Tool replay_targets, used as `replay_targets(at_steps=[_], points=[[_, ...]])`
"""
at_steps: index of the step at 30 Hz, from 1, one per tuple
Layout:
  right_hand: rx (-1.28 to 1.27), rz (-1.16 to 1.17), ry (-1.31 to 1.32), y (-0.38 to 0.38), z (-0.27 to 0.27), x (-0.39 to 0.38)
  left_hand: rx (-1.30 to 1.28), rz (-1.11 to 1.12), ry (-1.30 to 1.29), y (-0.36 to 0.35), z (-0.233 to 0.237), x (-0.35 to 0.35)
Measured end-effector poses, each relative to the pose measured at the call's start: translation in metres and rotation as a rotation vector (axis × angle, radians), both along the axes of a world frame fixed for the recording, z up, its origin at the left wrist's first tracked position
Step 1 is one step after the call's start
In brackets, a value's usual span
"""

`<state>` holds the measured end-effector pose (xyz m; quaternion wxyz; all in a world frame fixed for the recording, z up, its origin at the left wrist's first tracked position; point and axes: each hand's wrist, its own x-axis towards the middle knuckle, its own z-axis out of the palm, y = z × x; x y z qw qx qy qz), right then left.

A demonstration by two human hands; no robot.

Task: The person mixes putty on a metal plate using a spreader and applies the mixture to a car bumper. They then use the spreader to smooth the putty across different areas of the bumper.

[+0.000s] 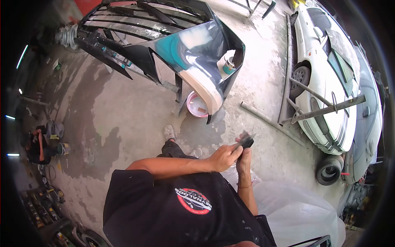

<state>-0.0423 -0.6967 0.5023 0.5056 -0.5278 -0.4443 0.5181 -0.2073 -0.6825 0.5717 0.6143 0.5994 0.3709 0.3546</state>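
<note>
My left hand (225, 159) and my right hand (244, 158) meet in front of my chest. Both have their fingers closed around a small black object (246, 142). Motion blur hides its kind, and a thin grey edge sticks out near its top. Ahead of my hands stands a car bumper (193, 45), black and teal, with pale sanded or filled patches. A small teal-labelled can (228, 66) sits inside its right corner. Under the bumper's lower end a pink-rimmed bucket (190, 108) holds whitish liquid and a brown piece.
White cars (308, 74) stand at the right, behind a metal stand (325, 109). A pipe (267, 122) lies on the wet-stained concrete floor (140, 94). A tire (329, 169) and plastic sheeting (296, 210) are at lower right. Another person (38, 144) crouches far left.
</note>
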Motion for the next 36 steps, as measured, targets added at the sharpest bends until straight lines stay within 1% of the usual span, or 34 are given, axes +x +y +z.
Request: replay_targets(at_steps=[1,2,5,6,7,8,9,10,11,12,13,14,15,16,17,18,19,21,22,23,25,26,27,28,29,30,31,33,34,35,36], points=[[0.007,0.146,0.051,-0.002,0.004,-0.005,-0.104,0.05,0.039,0.002,-0.001,0.001],[0.031,0.175,0.034,-0.003,0.01,-0.006,-0.103,0.145,0.0,0.005,0.0,0.003],[0.057,0.155,-0.005,-0.007,0.046,-0.025,-0.07,0.211,0.031,0.005,0.006,0.006],[0.017,0.134,0.06,-0.011,0.054,-0.03,-0.071,0.213,0.031,0.006,0.005,0.007],[0.016,0.137,0.059,-0.013,0.051,-0.032,-0.056,0.272,0.066,0.01,0.005,0.007],[0.037,0.181,0.017,-0.017,0.045,-0.032,-0.042,0.33,0.102,0.014,0.003,0.006],[0.059,0.224,-0.023,-0.021,0.041,-0.032,-0.042,0.333,0.102,0.02,-0.006,0.004],[0.074,0.381,-0.248,-0.025,0.041,-0.027,-0.041,0.368,0.164,0.027,-0.021,0.001],[0.07,0.38,-0.248,-0.027,0.039,-0.026,-0.042,0.399,0.226,0.03,-0.025,-0.003],[0.019,0.434,-0.191,-0.026,0.036,-0.025,-0.171,0.348,0.217,0.029,-0.028,-0.009],[-0.033,0.49,-0.134,-0.024,0.035,-0.024,-0.172,0.348,0.215,0.029,-0.032,-0.014],[-0.102,0.554,-0.002,-0.02,0.043,-0.019,-0.194,0.393,0.235,0.028,-0.041,-0.019],[-0.103,0.554,0.0,-0.02,0.046,-0.022,-0.218,0.436,0.258,0.028,-0.051,-0.024],[-0.278,0.461,0.217,-0.02,0.049,-0.025,-0.311,0.473,0.263,0.031,-0.058,-0.031],[-0.448,0.36,0.43,-0.02,0.05,-0.027,-0.314,0.467,0.264,0.035,-0.069,-0.039],[-0.462,0.22,0.541,-0.018,0.04,-0.031,-0.236,0.542,0.205,0.037,-0.083,-0.048],[-0.467,0.221,0.535,-0.015,0.027,-0.031,-0.159,0.62,0.144,0.038,-0.091,-0.059],[-0.476,-0.02,0.405,-0.007,0.009,-0.032,-0.253,0.702,0.145,0.035,-0.083,-0.087],[-0.405,-0.063,0.382,-0.002,0.01,-0.036,-0.258,0.756,0.229,0.034,-0.101,-0.106],[-0.407,-0.058,0.378,0.003,0.012,-0.037,-0.265,0.809,0.314,0.033,-0.126,-0.125],[-0.312,-0.046,0.104,0.013,0.016,-0.033,-0.286,1.011,0.336,0.024,-0.155,-0.155],[-0.358,0.007,-0.092,0.022,0.016,-0.027,-0.371,1.073,0.352,0.018,-0.174,-0.172],[-0.365,0.004,-0.106,0.03,0.009,-0.024,-0.459,1.132,0.365,0.01,-0.191,-0.187],[-0.32,-0.06,0.103,0.041,-0.003,-0.02,-0.47,1.128,0.353,0.004,-0.206,-0.199],[-0.268,-0.123,0.31,0.053,-0.008,-0.018,-0.674,1.159,0.068,-0.002,-0.219,-0.21],[-0.344,-0.154,0.399,0.066,0.0,-0.019,-0.872,1.168,-0.224,-0.007,-0.23,-0.22],[-0.343,-0.155,0.38,0.077,0.008,-0.022,-0.884,1.163,-0.24,-0.011,-0.239,-0.226],[-0.454,-0.092,0.791,0.099,0.021,-0.031,-1.079,1.174,-0.02,-0.013,-0.254,-0.241],[-0.431,-0.064,0.869,0.105,0.026,-0.034,-1.088,1.175,-0.041,-0.012,-0.273,-0.25],[-0.439,-0.055,0.849,0.113,0.028,-0.035,-1.118,1.107,0.039,-0.015,-0.298,-0.257],[-0.422,-0.093,0.777,0.119,0.027,-0.036,-1.148,1.038,0.123,-0.019,-0.312,-0.258]])
